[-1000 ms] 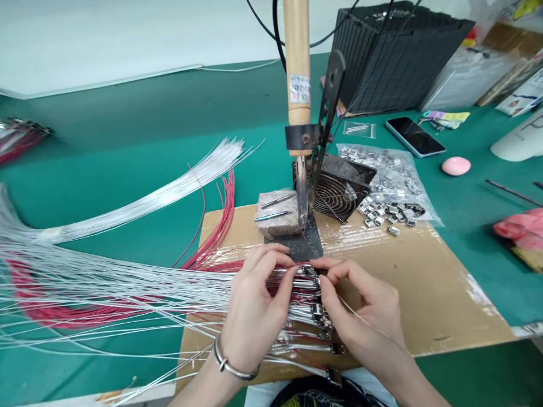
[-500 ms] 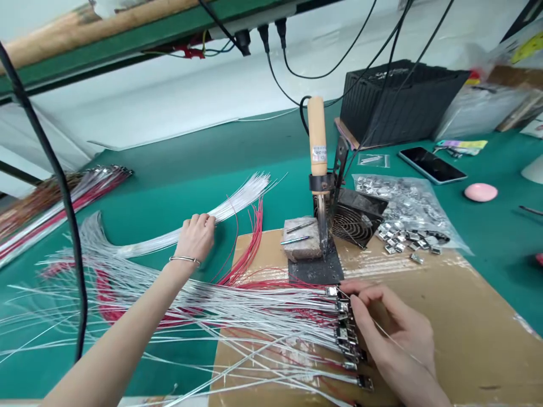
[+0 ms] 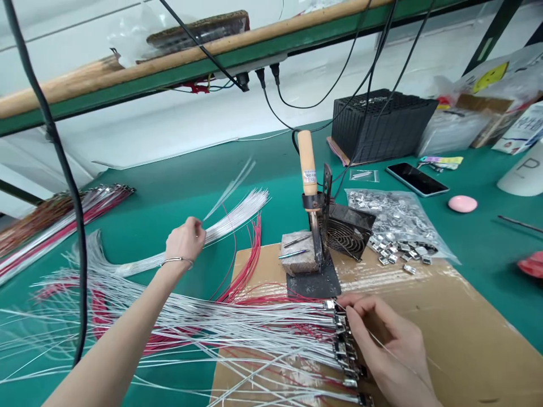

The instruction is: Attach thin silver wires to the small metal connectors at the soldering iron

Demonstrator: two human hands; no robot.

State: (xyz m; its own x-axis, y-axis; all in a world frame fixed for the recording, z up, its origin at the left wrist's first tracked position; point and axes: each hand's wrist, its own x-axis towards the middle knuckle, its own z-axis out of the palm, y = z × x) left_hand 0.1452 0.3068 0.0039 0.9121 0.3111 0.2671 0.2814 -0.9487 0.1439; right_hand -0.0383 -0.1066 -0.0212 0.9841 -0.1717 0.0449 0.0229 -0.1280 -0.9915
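My left hand (image 3: 184, 243) pinches a few thin white wires (image 3: 231, 183), raised above a long bundle of white wires (image 3: 244, 212) on the green mat. Fingers closed, my right hand (image 3: 394, 339) grips a thin strand of solder wire (image 3: 382, 343), its tip close to the topmost small metal connector (image 3: 329, 305). Below that one, several more connectors stand in a column at the ends of white and red wires (image 3: 254, 314), on a cardboard sheet (image 3: 428, 316). A wooden-handled soldering iron (image 3: 307, 164) stands tip down in a holder just behind.
A stone-like block (image 3: 292, 263) with metal picks on it sits beside the iron. Behind are a black fan (image 3: 348, 232), a bag of connectors (image 3: 390, 215), a phone (image 3: 417, 179) and a black crate (image 3: 377, 130). A black cable (image 3: 68, 186) hangs at left.
My left hand has lifted a few white wires off the bundle and moved slightly left. My right hand stays by the connectors with the solder wire. The camera view has tilted up.
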